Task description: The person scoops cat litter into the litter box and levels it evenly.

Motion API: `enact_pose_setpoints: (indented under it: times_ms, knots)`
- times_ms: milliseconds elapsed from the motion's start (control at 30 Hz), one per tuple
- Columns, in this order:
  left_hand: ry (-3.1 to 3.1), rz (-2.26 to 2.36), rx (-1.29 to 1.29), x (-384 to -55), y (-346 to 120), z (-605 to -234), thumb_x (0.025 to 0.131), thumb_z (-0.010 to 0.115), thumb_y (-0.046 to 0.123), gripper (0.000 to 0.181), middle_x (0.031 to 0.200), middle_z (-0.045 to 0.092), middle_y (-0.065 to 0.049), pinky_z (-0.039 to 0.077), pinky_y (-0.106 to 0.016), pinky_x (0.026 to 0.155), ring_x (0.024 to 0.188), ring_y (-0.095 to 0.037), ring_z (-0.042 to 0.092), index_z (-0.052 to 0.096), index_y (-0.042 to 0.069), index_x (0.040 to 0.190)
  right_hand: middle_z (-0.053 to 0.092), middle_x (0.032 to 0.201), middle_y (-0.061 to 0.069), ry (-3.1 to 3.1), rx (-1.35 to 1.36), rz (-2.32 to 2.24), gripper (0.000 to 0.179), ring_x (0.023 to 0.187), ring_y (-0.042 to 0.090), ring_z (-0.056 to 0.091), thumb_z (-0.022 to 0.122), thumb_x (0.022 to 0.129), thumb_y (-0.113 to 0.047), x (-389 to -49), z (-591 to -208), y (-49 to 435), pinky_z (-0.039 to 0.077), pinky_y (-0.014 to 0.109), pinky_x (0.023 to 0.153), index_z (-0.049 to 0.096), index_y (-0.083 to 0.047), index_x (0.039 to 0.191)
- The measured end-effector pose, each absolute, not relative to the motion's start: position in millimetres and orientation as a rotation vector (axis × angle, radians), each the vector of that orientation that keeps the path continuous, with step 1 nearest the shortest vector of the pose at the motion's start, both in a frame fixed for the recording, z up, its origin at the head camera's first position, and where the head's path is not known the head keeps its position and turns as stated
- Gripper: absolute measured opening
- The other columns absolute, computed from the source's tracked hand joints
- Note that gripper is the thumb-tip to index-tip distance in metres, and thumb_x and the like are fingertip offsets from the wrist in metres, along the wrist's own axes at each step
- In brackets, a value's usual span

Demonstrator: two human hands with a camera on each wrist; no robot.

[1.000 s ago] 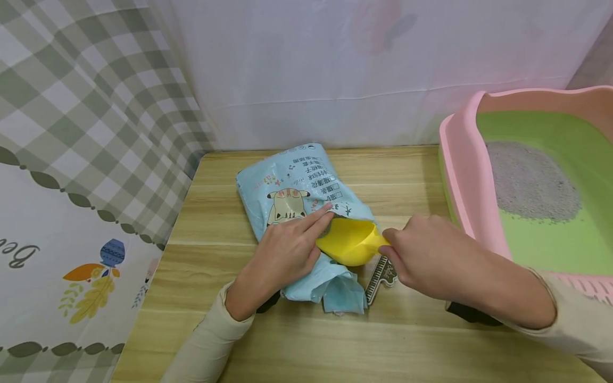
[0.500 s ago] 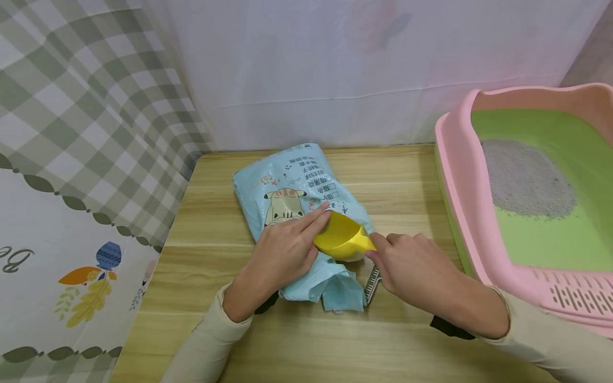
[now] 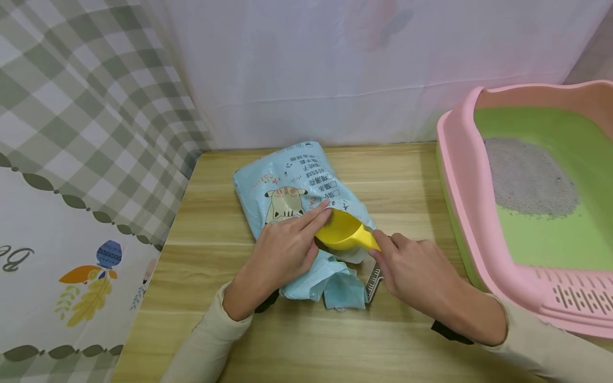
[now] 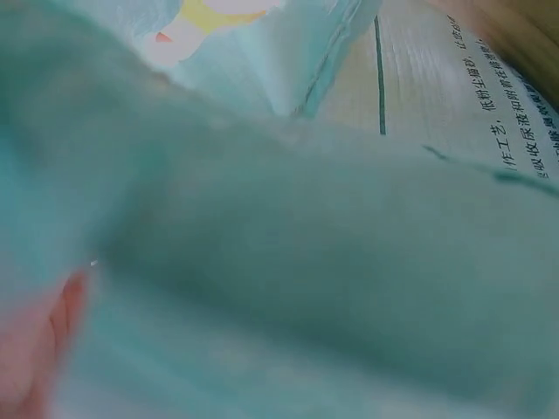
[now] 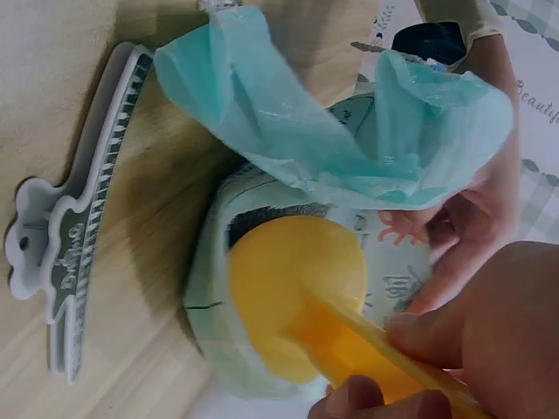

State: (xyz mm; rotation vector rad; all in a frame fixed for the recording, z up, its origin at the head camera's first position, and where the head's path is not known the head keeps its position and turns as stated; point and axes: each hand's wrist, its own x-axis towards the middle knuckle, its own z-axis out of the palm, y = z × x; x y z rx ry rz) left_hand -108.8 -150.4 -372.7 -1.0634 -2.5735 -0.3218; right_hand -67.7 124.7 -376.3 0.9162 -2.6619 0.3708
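Note:
A light-blue cat litter bag (image 3: pixel 299 175) with a cartoon cat print lies on the wooden table, its mouth toward the right. My left hand (image 3: pixel 282 250) grips the bag at its mouth, with two fingers stretched along the upper side. In the left wrist view the blue plastic (image 4: pixel 306 244) is blurred and fills most of the picture. My right hand (image 3: pixel 421 271) holds a yellow scoop (image 3: pixel 340 231) by its handle. The scoop's bowl (image 5: pixel 293 292) sits in the bag's mouth, its front end hidden inside, with dark grey litter showing at its edge.
At the right stands a pink-rimmed litter box (image 3: pixel 466 143) with a green base and a heap of grey litter (image 3: pixel 531 178). A grey bag clip (image 5: pixel 83 218) lies on the table by the bag's mouth. A white curtain (image 3: pixel 306 80) hangs behind.
My right hand has moved left, carrying the scoop further into the bag's mouth, and the scoop has tilted. My left hand stays in place on the bag.

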Motion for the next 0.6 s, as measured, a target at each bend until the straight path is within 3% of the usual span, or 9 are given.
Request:
enact_pose_setpoints:
  times_ms: [200, 400, 467, 600]
  knots:
    - [-2.576, -0.327, -1.063, -109, -150, -373, 0.089, 0.074, 0.002, 0.061, 0.157, 0.063, -0.006, 0.055, -0.032, 0.057, 0.076, -0.024, 0.074, 0.066, 0.002, 0.150, 0.055, 0.070, 0.006, -2.676, 0.926, 0.384, 0.034, 0.046, 0.016, 0.045, 0.077, 0.101, -0.014, -75, -384, 120, 0.042, 0.032, 0.041, 0.066, 0.007, 0.125]
    - [-2.598, -0.326, -1.048, -108, -151, -372, 0.089, 0.074, 0.003, 0.063, 0.159, 0.062, -0.005, 0.048, -0.029, 0.053, 0.064, -0.019, 0.064, 0.065, 0.003, 0.152, 0.059, 0.071, 0.008, -2.647, 0.925, 0.404, 0.032, 0.047, 0.019, 0.052, 0.075, 0.103, -0.016, -73, -388, 123, 0.043, 0.032, 0.042, 0.068, 0.006, 0.125]
    - [-2.603, -0.336, -1.045, -108, -151, -371, 0.090, 0.074, 0.003, 0.064, 0.159, 0.061, -0.005, 0.046, -0.028, 0.052, 0.062, -0.017, 0.060, 0.064, 0.003, 0.153, 0.059, 0.072, 0.007, -2.620, 0.921, 0.414, 0.032, 0.049, 0.017, 0.053, 0.061, 0.113, -0.025, -70, -389, 127, 0.041, 0.031, 0.043, 0.068, 0.005, 0.124]
    - [-2.603, -0.344, -1.048, -109, -150, -371, 0.091, 0.073, 0.003, 0.063, 0.160, 0.061, -0.005, 0.045, -0.028, 0.052, 0.061, -0.016, 0.057, 0.064, 0.003, 0.153, 0.051, 0.069, -0.001, -2.576, 0.893, 0.443, 0.064, 0.049, 0.010, 0.042, 0.024, 0.121, -0.044, -61, -389, 135, 0.033, 0.027, 0.043, 0.069, 0.002, 0.123]
